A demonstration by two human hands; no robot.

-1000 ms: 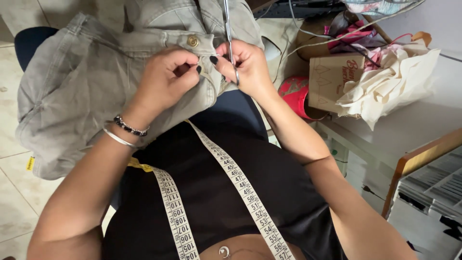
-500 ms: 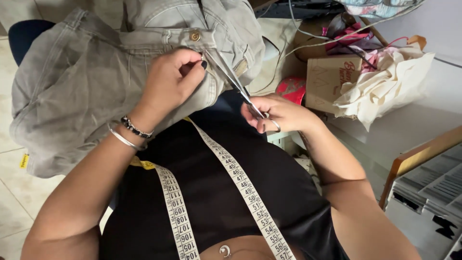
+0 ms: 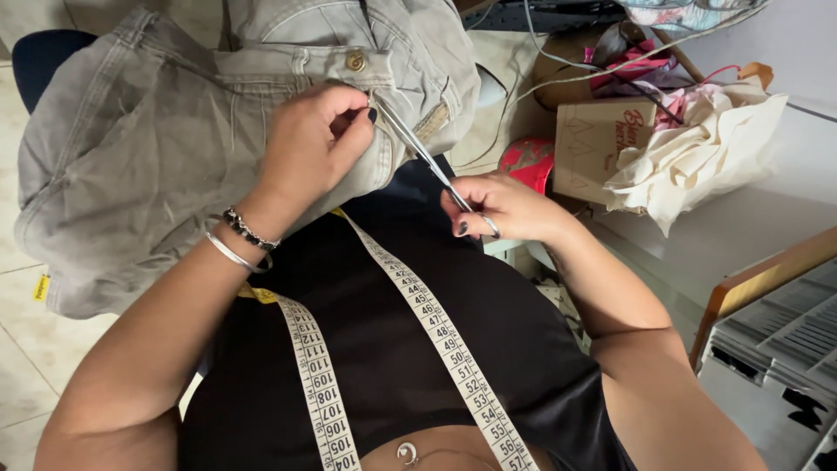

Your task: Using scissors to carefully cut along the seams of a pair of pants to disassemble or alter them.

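Pale tiled floor below — one faded grey denim jeans on the lap, left hand pinching its waistband; right hand closed around slim steel scissors touching the denim.

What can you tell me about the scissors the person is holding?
The scissors are thin, shiny and silver, like metal. They lie slanted, tips up by the waistband of the grey jeans, just below the brass button. The right hand holds the handle end, with a finger through a ring. The left hand pinches the cloth right beside the tips. The blades look nearly closed; whether they are cutting anything is too small to tell.
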